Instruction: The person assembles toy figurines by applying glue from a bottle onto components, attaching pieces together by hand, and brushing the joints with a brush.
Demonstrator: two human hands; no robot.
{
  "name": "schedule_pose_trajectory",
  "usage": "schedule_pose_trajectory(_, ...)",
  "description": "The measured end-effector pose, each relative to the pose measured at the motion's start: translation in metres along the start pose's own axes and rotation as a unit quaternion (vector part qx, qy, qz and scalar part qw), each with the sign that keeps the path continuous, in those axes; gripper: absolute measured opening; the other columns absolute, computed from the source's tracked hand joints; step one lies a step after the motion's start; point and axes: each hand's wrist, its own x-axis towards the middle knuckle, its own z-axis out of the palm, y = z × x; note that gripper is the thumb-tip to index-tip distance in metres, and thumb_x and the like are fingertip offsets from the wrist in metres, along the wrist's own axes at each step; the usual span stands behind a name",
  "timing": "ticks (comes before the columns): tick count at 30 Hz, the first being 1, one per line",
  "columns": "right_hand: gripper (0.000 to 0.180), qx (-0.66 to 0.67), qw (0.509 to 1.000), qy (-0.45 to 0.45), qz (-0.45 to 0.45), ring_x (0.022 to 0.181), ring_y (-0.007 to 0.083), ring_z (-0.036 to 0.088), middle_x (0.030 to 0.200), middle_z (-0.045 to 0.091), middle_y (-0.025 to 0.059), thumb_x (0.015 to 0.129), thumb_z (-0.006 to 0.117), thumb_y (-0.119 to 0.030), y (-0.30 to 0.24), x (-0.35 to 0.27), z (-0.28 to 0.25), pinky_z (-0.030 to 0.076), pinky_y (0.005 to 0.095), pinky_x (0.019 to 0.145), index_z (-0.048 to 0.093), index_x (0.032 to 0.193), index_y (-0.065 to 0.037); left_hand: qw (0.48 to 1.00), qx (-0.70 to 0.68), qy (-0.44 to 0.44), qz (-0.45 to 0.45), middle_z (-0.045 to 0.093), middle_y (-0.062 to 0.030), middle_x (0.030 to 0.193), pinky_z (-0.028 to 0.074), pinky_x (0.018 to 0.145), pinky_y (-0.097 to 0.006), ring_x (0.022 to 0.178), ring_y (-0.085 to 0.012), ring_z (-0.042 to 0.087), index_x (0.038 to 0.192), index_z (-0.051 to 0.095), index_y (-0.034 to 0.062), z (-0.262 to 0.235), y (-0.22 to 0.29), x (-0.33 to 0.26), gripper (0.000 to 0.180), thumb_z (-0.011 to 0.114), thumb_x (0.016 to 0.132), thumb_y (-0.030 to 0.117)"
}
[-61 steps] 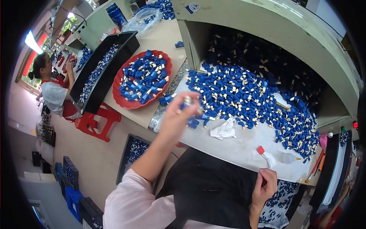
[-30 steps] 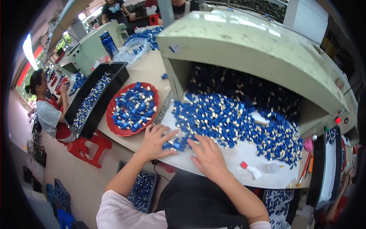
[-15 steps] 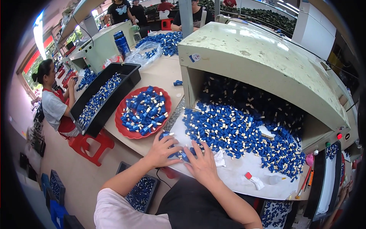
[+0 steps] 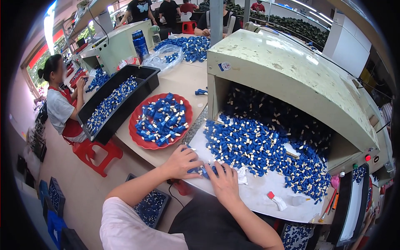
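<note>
My left hand (image 4: 182, 163) rests at the near edge of the white work surface, its fingers curled round a small blue part with a pale tip (image 4: 195, 170). Close beside it, my right hand (image 4: 223, 181) bends its fingers over more small blue parts (image 4: 215, 170); the fingers partly hide them. Just beyond my left hand, a red scalloped plate (image 4: 132, 129) holds a heap of the same blue parts with pale tips. A large spread of these parts (image 4: 246, 143) lies to the right of my hands, reaching into a pale green, box-shaped machine (image 4: 287, 62).
A long black bin (image 4: 112, 132) of parts stands left of the plate. A crumpled white cloth (image 4: 242, 175), a red-capped white tube (image 4: 278, 202) and brushes (image 4: 329, 204) lie to the right. Another black bin (image 4: 162, 208) is low by my left arm. A co-worker (image 4: 62, 104) sits at left.
Both hands' fingers have drawn in from a wider spread and curled over the small parts. The view has shifted slightly, so the plate and machine appear farther right.
</note>
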Motion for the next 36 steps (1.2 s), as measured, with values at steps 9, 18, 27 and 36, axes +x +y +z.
schedule_pose_trajectory(9,0.038,0.116,0.992,0.050,0.026,0.094,0.0234,0.047,0.101,0.051,0.0068,0.069,0.050,-0.006,0.013,-0.001,-0.001,0.038,0.0347,0.077,0.052,0.107,-0.010,0.987,0.001,0.070,0.143,0.042,0.0013,0.055,0.035,0.049,-0.027,0.052,-0.0147,0.045,0.068,0.053,0.0104,0.008,-0.013,0.013,0.028,0.063,0.066,0.036)
schedule_pose_trajectory(18,0.038,0.076,0.995,0.059,0.030,0.089,0.0270,0.049,0.096,0.052,0.0080,0.064,0.060,0.001,0.009,-0.002,-0.009,0.040,0.0356,0.076,0.056,0.100,-0.010,0.991,-0.020,0.056,0.123,0.046,-0.0014,0.061,0.040,0.048,-0.029,0.059,-0.0167,0.049,0.070,0.052,0.0080,0.019,-0.013,0.021,0.031,0.062,0.066,0.037)
schedule_pose_trajectory(27,0.040,0.176,0.975,0.095,0.101,0.088,0.0287,0.051,0.094,0.055,0.0135,0.064,0.058,0.007,0.015,-0.002,-0.016,0.041,0.0339,0.076,0.051,0.103,-0.001,0.983,-0.006,0.129,0.129,0.042,-0.0005,0.057,0.037,0.042,-0.026,0.050,-0.0145,0.046,0.063,0.048,0.0094,0.013,-0.010,0.021,0.028,0.064,0.065,0.033)
schedule_pose_trajectory(36,0.038,0.272,0.931,0.169,0.178,0.090,0.0309,0.053,0.096,0.055,0.0160,0.065,0.055,0.009,0.021,0.000,-0.013,0.041,0.0348,0.077,0.051,0.102,0.001,0.976,-0.023,0.206,0.061,0.047,-0.0013,0.054,0.035,0.040,-0.025,0.046,-0.0154,0.049,0.067,0.056,0.0080,-0.018,-0.010,0.037,0.025,0.071,0.058,0.026)
